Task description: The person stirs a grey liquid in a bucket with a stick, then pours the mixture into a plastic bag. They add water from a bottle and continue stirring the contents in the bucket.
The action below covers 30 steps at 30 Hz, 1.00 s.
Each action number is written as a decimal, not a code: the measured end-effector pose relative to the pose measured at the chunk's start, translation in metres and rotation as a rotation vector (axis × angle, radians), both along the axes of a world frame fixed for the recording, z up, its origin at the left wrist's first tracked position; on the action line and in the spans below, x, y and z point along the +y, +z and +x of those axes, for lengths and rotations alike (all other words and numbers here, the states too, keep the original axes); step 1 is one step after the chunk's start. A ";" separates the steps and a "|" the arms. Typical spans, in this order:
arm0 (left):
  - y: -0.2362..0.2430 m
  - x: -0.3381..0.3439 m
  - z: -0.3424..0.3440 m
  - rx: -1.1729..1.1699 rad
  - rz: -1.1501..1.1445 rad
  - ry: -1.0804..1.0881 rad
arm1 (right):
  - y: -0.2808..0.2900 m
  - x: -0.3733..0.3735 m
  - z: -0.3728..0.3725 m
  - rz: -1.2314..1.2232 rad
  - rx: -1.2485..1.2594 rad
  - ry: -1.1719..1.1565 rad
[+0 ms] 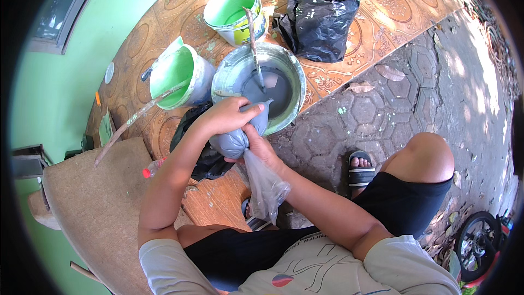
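Observation:
My left hand (234, 112) grips the upper part of a plastic bag (229, 143) filled with grey material, its narrow tip over the near side of a basin (295, 85) holding grey liquid. My right hand (255, 143) is closed on the same bag lower down, below my left thumb, with some fingers hidden behind it. The loose, clear end of the bag hangs below my hands. A paint-smeared stick (252, 36) stands in the basin, leaning on its far rim.
Two green-lined buckets (229, 6) (195, 85), one with a long stick (131, 117), and black plastic bags (322, 19) sit on patterned boards (153, 38). A cushioned seat (93, 197) and green wall (38, 87) are at left. Pavers (371, 109) lie right; a wheel (475, 240) is at lower right.

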<state>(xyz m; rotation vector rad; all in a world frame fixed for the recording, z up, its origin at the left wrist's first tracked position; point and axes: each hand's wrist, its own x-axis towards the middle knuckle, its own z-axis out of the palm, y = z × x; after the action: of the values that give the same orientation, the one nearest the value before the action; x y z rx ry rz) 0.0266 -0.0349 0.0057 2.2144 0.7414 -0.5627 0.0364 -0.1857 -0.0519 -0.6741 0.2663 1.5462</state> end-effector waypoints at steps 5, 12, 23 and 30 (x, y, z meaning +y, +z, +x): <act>0.002 -0.003 0.002 0.013 0.014 0.006 | -0.002 0.004 -0.002 -0.039 0.022 0.013; 0.007 -0.004 0.005 0.035 0.014 -0.030 | 0.007 0.001 0.000 -0.017 -0.009 0.023; -0.001 -0.004 0.003 -0.014 0.030 -0.023 | 0.023 -0.002 0.006 -0.070 -0.097 0.024; -0.007 0.000 0.002 0.031 0.036 -0.054 | 0.028 -0.001 0.003 -0.132 -0.047 0.003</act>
<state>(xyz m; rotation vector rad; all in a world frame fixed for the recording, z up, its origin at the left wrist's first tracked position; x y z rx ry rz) 0.0284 -0.0352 -0.0012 2.2689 0.7143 -0.6164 0.0390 -0.1864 -0.0242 -0.8133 0.3339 1.5227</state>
